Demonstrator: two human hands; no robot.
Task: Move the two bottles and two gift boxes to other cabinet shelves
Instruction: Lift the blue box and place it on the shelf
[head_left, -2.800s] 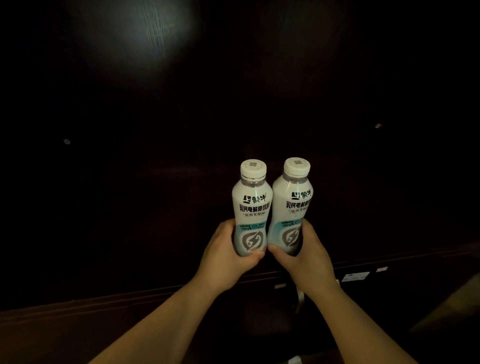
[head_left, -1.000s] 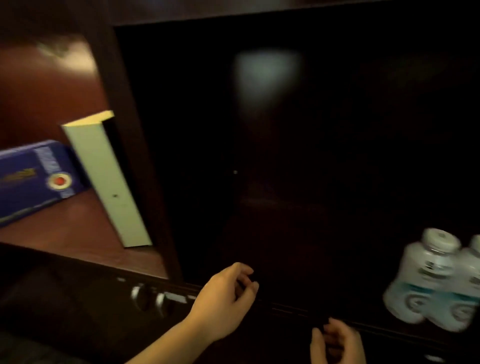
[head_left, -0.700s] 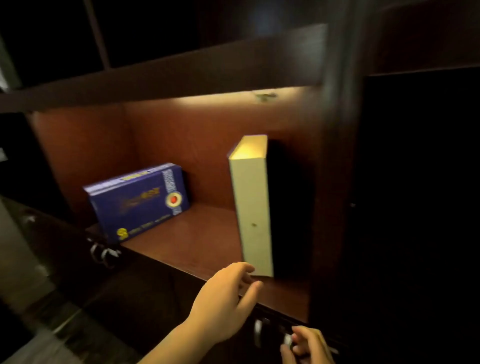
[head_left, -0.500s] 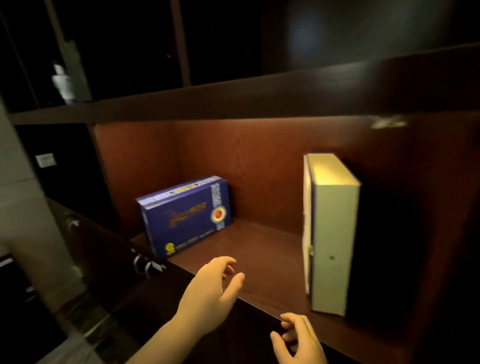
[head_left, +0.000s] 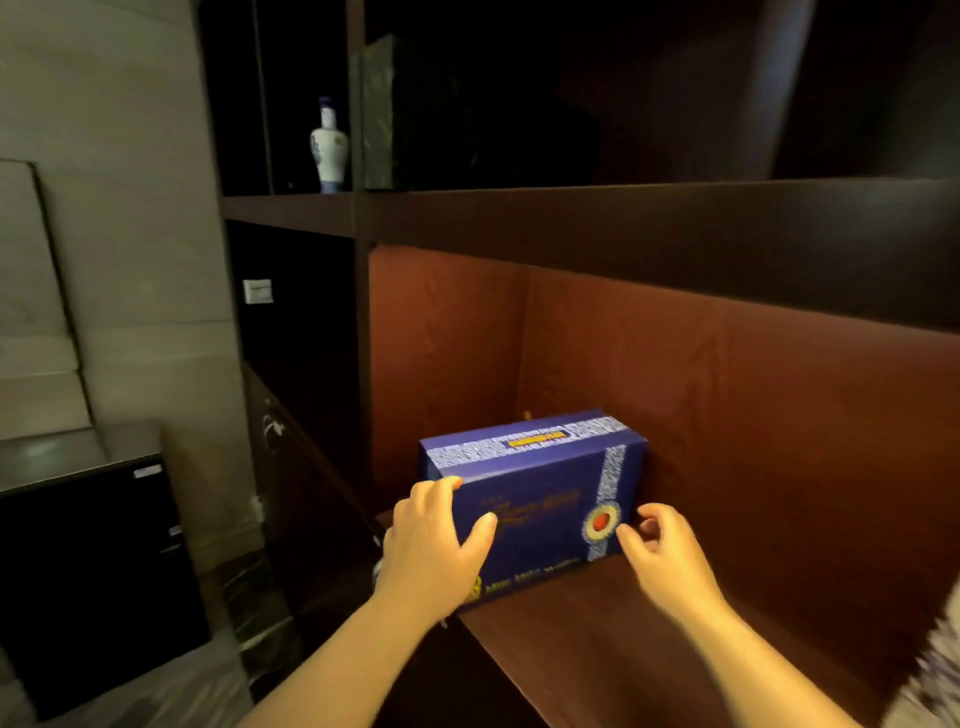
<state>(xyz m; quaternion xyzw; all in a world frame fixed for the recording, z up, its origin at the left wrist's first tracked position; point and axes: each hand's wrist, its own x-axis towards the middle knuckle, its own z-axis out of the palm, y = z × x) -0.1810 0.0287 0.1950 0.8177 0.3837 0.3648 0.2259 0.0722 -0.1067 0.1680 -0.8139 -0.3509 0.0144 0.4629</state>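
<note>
**Blue box, two hands closing in**

Far left there's a grey wall (head_left: 104, 208) and a dark cabinet (head_left: 88, 571) low down, then the shelving starts. Up on a higher shelf sits a small white-and-blue vase (head_left: 328, 145) — not part of the job, just near the divider.

The left hand (head_left: 434, 540) is spread wide and laid flat on the box's left front corner, fingers wrapping the top edge, thumb on the front face. It's touching but not clamped on it as far as I can tell.

The box (head_left: 540, 499) stands on its long edge at the front left of the reddish-brown shelf (head_left: 597, 649), close to the left wall of that compartment. Deep blue, with pale patterned bands along the top and down the right side, gold lettering on the front, and a round gold seal with a red centre.

The right hand (head_left: 660, 551) is half curled, fingers loosely open, just beside the box's right end — holding nothing yet.

My guess is stiff cardboard, smooth and a bit slick, weight unknown. Best bet is pressing the two short ends between the palms, fingers under the bottom edge, so it can't slip or tip.
</note>
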